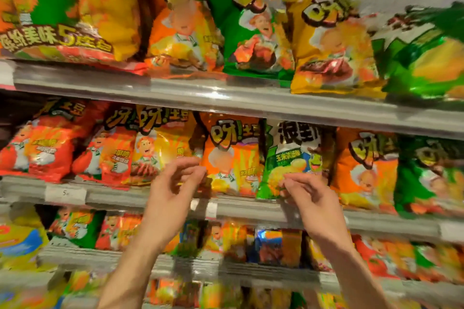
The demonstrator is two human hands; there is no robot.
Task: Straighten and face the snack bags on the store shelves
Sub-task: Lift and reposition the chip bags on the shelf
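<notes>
Both our arms raised to middle shelf. Left hand fingers loosely curled, grasping nothing, just in front of orange bag. Right hand fingertips at lower edge of green-white bag; can't tell if pinching. Middle row: approx. 7 bags facing out; top shelf approx. 6.

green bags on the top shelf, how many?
2. One green bag sits mid-shelf between an orange bag and a yellow bag; another green bag is at the right edge, cut off by the frame. More may sit behind.
</notes>
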